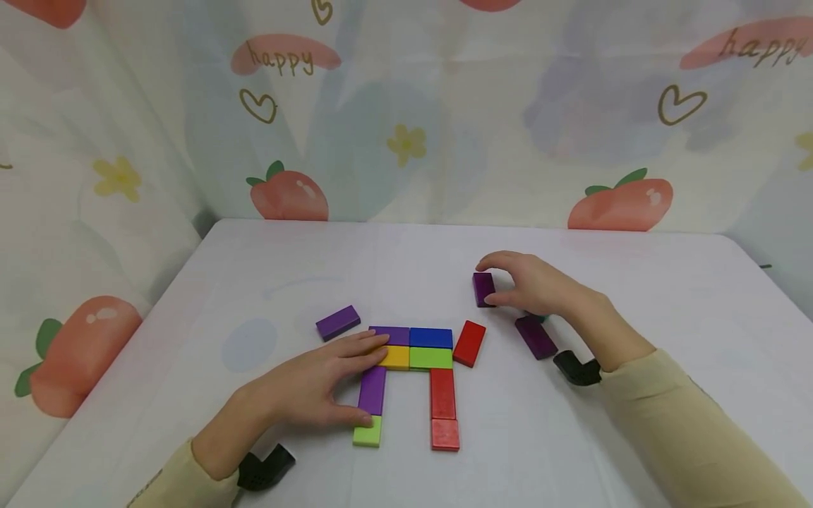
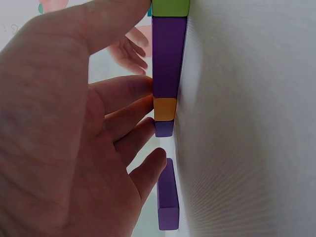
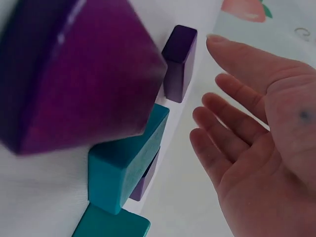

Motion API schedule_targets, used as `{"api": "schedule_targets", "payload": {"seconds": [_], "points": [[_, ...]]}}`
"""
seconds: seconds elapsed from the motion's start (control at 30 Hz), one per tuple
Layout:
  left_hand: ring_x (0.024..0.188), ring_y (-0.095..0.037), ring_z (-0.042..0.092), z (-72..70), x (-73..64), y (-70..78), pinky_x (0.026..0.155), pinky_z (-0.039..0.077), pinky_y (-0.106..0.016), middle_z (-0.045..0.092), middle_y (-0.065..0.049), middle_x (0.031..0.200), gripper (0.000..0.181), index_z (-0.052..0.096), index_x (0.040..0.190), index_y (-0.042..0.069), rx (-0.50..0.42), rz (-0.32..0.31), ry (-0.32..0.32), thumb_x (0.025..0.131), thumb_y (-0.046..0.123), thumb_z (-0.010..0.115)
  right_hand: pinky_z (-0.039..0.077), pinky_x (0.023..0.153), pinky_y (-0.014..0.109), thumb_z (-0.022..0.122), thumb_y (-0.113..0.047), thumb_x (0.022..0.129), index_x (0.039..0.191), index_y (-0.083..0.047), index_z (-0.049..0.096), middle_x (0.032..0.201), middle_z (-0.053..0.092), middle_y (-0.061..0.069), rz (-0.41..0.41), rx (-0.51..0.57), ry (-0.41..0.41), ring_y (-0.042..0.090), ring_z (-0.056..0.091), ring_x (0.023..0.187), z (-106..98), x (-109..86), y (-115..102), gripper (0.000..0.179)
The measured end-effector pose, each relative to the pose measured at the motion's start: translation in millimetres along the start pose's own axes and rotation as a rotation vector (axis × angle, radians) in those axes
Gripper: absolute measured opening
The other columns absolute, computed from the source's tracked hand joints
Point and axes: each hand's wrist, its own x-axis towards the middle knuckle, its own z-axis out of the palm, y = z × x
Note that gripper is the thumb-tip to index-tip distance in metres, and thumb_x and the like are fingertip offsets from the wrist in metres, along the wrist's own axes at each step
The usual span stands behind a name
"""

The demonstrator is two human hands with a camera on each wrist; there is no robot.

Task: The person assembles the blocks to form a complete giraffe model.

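Flat domino-like blocks form an arch on the table. Its top has a purple block [image 1: 390, 335], a blue block [image 1: 430, 338], a yellow block [image 1: 398, 358] and a light green block [image 1: 430, 358]. My left hand [image 1: 317, 381] rests along the left side, its thumb at the lower green block [image 1: 367, 432] and fingertips at the yellow and purple blocks. Between them lies a purple leg block [image 2: 169, 57]. At the back right, my right hand [image 1: 530, 282] is spread around a dark purple block [image 1: 483, 289]; the right wrist view shows its fingers loosely bent with nothing between them.
Two red blocks [image 1: 442, 395] make the arch's right leg. Loose around it lie a red block [image 1: 469, 343], a purple block [image 1: 338, 323] and another dark purple block [image 1: 536, 337]. Teal blocks [image 3: 126, 163] sit under my right hand. A patterned curtain [image 1: 444, 106] hangs behind the table.
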Motion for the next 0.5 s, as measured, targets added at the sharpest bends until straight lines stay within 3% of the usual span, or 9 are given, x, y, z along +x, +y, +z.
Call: {"api": "schedule_targets", "payload": {"seconds": [0.27, 0.5], "points": [[0.152, -0.009, 0.009, -0.1, 0.2, -1.0, 0.117, 0.029, -0.043, 0.020, 0.016, 0.165, 0.087, 0.041, 0.156, 0.022, 0.006, -0.003, -0.002, 0.085, 0.060, 0.072, 0.039, 0.108, 0.059, 0.077, -0.013, 0.089, 0.132, -0.004, 0.063, 0.136, 0.058, 0.017, 0.014, -0.004, -0.078, 0.039, 0.047, 0.130, 5, 12.3, 4, 0.046], [0.152, -0.010, 0.009, 0.1, 0.1, -1.9, 0.117, 0.029, -0.043, 0.020, 0.015, 0.165, 0.087, 0.040, 0.157, 0.022, 0.000, 0.005, -0.003, 0.085, 0.059, 0.072, 0.047, 0.101, 0.056, 0.079, -0.019, 0.088, 0.130, -0.003, 0.065, 0.129, 0.062, 0.015, 0.024, -0.005, -0.041, 0.035, 0.054, 0.120, 9, 6.6, 0, 0.047]]}}
